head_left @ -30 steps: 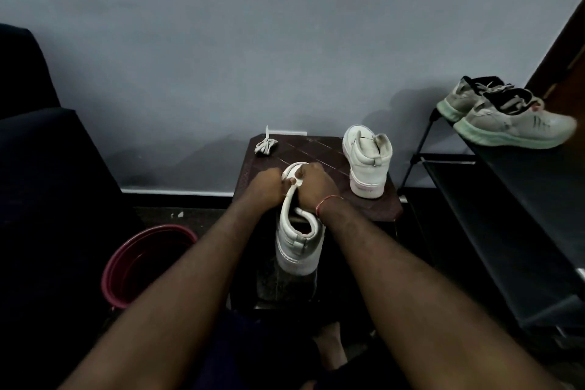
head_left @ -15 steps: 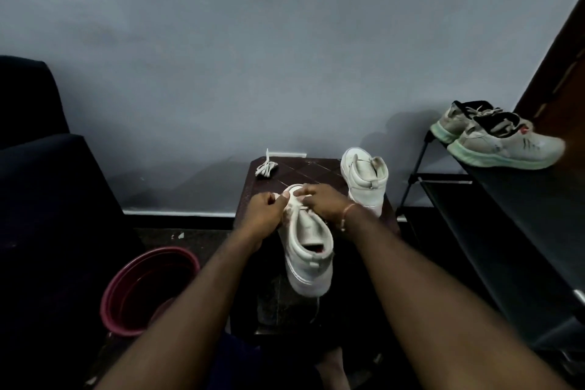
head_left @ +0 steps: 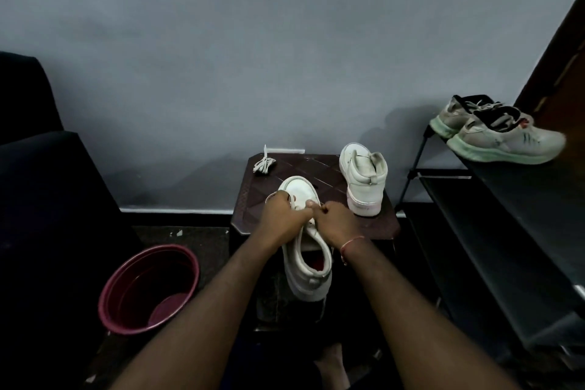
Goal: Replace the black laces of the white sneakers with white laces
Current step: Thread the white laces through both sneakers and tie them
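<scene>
A white high-top sneaker (head_left: 308, 266) lies on the dark brown stool (head_left: 319, 168), toe pointing away, heel over the stool's near edge. My left hand (head_left: 283, 218) grips its left side by the eyelets. My right hand (head_left: 337, 222) pinches at the lacing area in the middle; the lace itself is too small to make out. The second white sneaker (head_left: 364, 180) stands upright at the stool's right rear. A bundled white lace (head_left: 263, 165) lies at the stool's back left corner.
A maroon plastic tub (head_left: 148, 288) sits on the floor at the left. A black shoe rack (head_left: 506, 231) stands at the right with a pair of grey-green running shoes (head_left: 497, 133) on top. A dark chair (head_left: 41, 199) fills the left side.
The sneaker has been tipped from heel-up to lying flat with its toe away. Both hands moved from its top to the lacing area. The camera view has tilted upward.
</scene>
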`<state>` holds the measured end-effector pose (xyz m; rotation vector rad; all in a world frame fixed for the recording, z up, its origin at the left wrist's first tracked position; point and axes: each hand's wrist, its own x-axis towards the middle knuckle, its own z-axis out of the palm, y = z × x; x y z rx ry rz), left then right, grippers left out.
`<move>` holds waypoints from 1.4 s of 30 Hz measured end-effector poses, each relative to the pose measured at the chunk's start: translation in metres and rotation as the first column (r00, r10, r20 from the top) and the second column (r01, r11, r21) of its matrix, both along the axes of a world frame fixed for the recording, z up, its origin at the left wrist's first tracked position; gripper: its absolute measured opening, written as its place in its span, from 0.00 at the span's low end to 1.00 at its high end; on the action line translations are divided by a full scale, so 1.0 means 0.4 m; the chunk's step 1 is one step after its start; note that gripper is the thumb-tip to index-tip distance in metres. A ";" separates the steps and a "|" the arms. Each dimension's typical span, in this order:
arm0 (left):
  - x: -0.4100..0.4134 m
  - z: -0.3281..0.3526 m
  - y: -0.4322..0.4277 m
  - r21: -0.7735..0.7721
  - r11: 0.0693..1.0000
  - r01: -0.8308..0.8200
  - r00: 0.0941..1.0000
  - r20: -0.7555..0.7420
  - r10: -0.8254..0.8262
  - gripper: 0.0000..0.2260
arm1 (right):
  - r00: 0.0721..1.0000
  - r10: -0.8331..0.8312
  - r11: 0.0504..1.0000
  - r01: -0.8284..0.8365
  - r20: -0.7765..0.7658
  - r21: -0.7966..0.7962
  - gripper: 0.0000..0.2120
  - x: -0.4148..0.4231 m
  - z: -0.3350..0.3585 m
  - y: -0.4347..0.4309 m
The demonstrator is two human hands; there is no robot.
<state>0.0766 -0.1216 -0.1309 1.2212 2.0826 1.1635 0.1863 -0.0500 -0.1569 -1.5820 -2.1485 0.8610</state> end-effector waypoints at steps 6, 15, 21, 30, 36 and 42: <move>-0.029 0.022 0.096 -0.128 0.988 0.082 0.995 -0.037 -0.088 0.14 | 0.951 0.200 0.978 -0.181 0.234 -0.099 0.14 -0.006 0.109 0.070; -0.078 0.088 0.156 -0.079 0.994 0.077 0.976 -0.196 -0.091 0.08 | 0.749 -0.110 0.936 -0.144 -0.653 -0.322 0.05 0.010 0.370 0.068; -0.139 0.377 0.165 0.005 0.991 0.137 0.898 -0.423 -0.122 0.08 | 0.735 0.006 0.960 -0.194 -0.678 -0.203 0.04 -0.024 0.551 0.068; -0.183 0.854 0.107 0.059 0.969 0.241 0.851 -0.493 -0.182 0.07 | 0.459 0.015 0.944 -0.298 -0.889 -0.138 0.12 -0.099 0.873 0.068; -0.226 0.989 0.121 0.084 0.985 0.151 0.810 -0.582 -0.075 0.07 | 0.635 0.298 0.951 -0.128 -0.713 0.283 0.15 -0.139 0.975 0.091; -0.252 0.769 0.118 0.054 0.986 0.161 0.911 -0.393 -0.127 0.07 | 0.966 0.229 0.654 -0.062 -0.120 0.754 0.06 -0.141 0.896 0.108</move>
